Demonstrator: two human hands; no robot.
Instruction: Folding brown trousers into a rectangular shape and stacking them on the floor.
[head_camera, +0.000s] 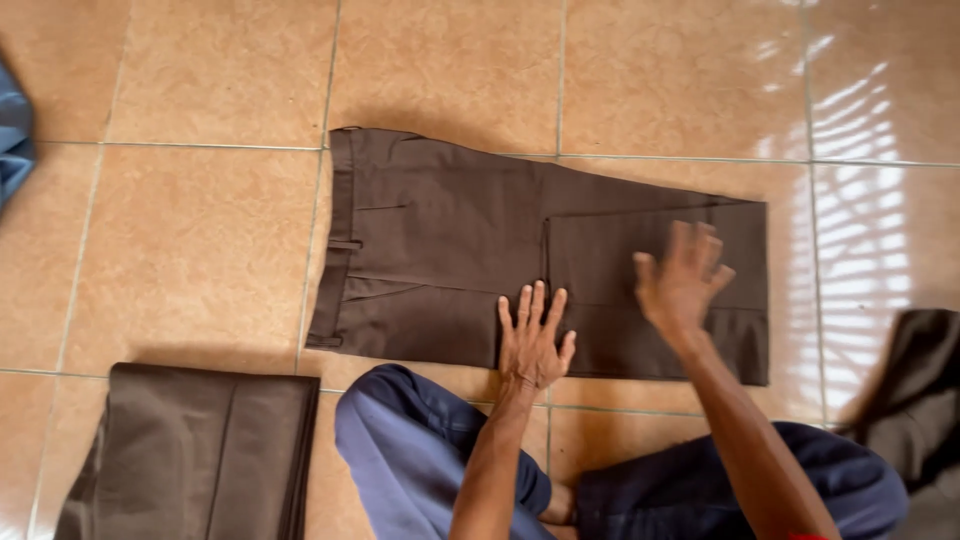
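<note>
Trousers (450, 250) lengthwise left–right — waistband left, hands (533, 340) flat atop.

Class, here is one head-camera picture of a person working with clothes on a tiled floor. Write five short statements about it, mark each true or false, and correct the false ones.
1. The left hand lies flat on the brown trousers. True.
2. The trousers are spread full length. False: the legs are folded back over the upper part.
3. The right hand grips a hanger. False: it is open with fingers spread, over the folded trouser legs, and holds nothing.
4. A folded brown garment lies on the floor at lower left. True.
5. The floor is grey carpet. False: it is glossy tan tile.
</note>
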